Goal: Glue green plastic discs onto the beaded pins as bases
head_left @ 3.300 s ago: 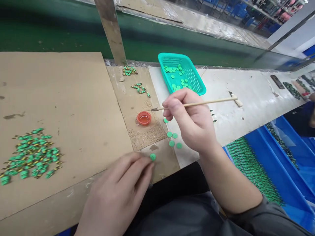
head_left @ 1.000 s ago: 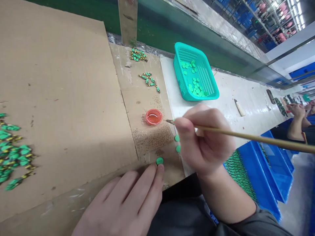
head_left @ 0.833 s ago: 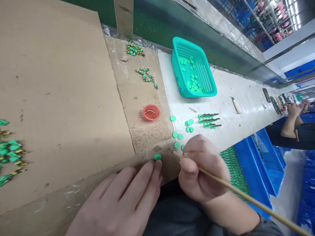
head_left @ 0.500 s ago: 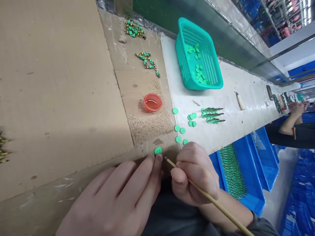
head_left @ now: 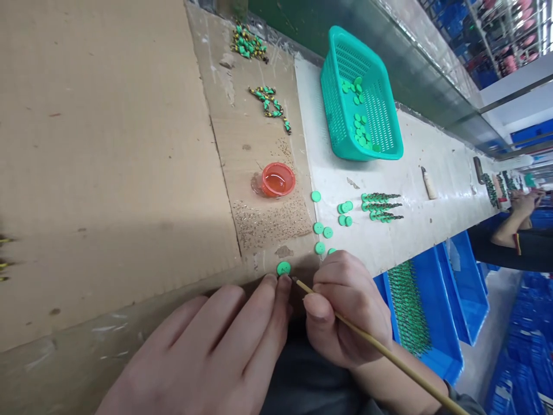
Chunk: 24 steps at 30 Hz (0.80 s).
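Note:
Between the fingertips of my left hand (head_left: 220,340) is a round green button-like disc (head_left: 284,268) with small dark marks, held at the table's near edge. My right hand (head_left: 349,311) grips a thin paintbrush (head_left: 389,353) with a light wooden handle, its dark tip close beside the disc; whether they touch I cannot tell. Several loose green discs (head_left: 318,228) lie just beyond my right hand. Farther off stands a small red cup (head_left: 278,180) of clear liquid, with many tiny specks scattered on the cardboard around it.
A teal basket (head_left: 362,98) with green discs stands at the back. Rows of green-and-dark pieces (head_left: 380,206) and a small bottle (head_left: 428,183) lie to the right. Green, yellow and black pieces (head_left: 248,43) are heaped far off. Blue bins (head_left: 444,334) sit below the edge; another person's arm (head_left: 514,222) is at far right.
The view has shifted slightly, so the table things appear a little farther right. Both hands keep nearly the same pose, with the disc and brush still held.

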Motion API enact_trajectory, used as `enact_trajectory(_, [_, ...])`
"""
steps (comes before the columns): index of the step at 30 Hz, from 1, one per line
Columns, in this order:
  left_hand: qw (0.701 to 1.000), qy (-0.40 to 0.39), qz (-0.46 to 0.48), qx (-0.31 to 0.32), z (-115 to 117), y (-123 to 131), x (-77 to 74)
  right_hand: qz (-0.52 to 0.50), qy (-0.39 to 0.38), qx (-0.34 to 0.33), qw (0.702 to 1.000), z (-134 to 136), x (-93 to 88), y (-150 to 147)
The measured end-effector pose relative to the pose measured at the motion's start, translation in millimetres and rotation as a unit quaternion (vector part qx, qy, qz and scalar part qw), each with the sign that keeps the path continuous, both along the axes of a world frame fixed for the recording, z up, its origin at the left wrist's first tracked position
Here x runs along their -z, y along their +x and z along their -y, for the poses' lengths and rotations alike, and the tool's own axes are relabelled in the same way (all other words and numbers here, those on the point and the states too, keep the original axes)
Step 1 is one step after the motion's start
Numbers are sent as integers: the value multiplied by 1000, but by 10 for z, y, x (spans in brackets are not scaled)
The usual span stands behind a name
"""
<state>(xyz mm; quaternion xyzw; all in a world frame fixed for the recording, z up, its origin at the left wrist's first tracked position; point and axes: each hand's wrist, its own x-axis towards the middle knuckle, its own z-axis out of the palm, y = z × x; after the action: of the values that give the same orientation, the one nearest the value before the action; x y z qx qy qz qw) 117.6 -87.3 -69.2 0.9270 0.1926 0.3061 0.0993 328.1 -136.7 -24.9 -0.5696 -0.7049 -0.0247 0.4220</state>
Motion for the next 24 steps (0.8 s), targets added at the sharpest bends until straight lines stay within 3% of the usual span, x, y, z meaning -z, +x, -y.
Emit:
enact_trajectory(4, [1000, 10, -3, 7, 2, -6, 16, -31, 7, 3, 999, -35, 9, -10])
enact_trajectory(9, [1000, 2, 9, -18, 7, 6, 65, -84, 27, 62, 994, -135, 41, -34])
enact_trajectory(15, [1000, -2, 7, -20, 20, 2, 54, -84, -4, 55, 995, -151, 40, -46])
enact_trajectory(21, [1000, 2, 13, -23, 18, -13, 48, -110, 49, 79, 990, -65, 109, -46])
enact_trajectory(24, [1000, -2, -8, -18, 22, -15, 72, -114, 53, 45, 991, -9, 119, -38])
